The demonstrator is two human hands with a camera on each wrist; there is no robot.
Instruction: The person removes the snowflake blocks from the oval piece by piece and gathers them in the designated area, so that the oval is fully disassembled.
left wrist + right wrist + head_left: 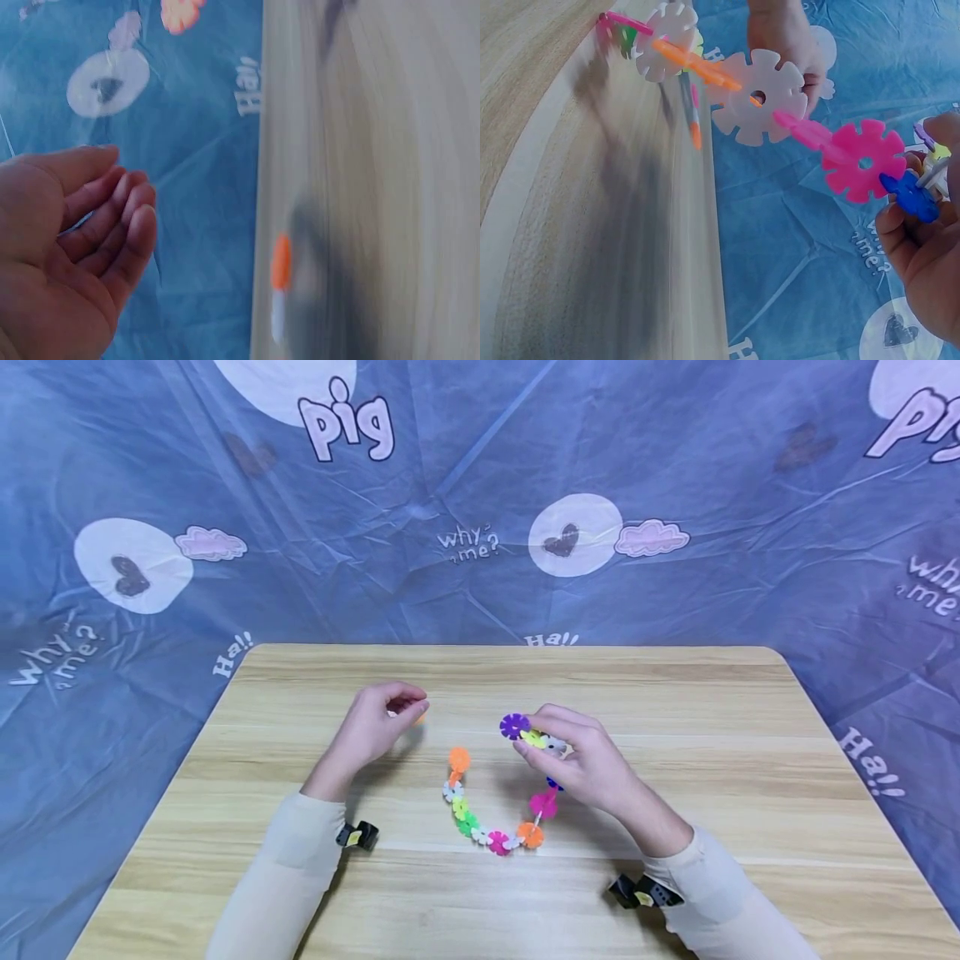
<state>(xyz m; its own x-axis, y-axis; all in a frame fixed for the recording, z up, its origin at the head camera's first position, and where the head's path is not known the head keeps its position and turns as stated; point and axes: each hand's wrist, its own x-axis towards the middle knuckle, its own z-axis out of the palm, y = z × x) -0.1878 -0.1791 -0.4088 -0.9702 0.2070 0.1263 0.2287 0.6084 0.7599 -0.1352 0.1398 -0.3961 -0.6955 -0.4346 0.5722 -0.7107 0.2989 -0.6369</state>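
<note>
My right hand (581, 756) pinches one end of a chain of interlocked plastic snowflake discs (543, 805). By its fingertips are a purple disc (513, 726), a yellow disc (533, 739) and a white one. In the right wrist view a blue disc (912, 196) hangs at the fingers, followed by a pink disc (864, 161) and a white disc (759, 97). An orange disc (459, 759) forms the chain's other end. My left hand (82, 247) holds nothing, its fingers loosely bent. Close by it, an orange-and-white piece (281, 262) lies on the table.
The wooden table (465, 910) carries everything, with its far edge along a blue printed cloth (420, 585). Black wrist cameras (358, 836) sit on both forearms. The chain curves between the two hands.
</note>
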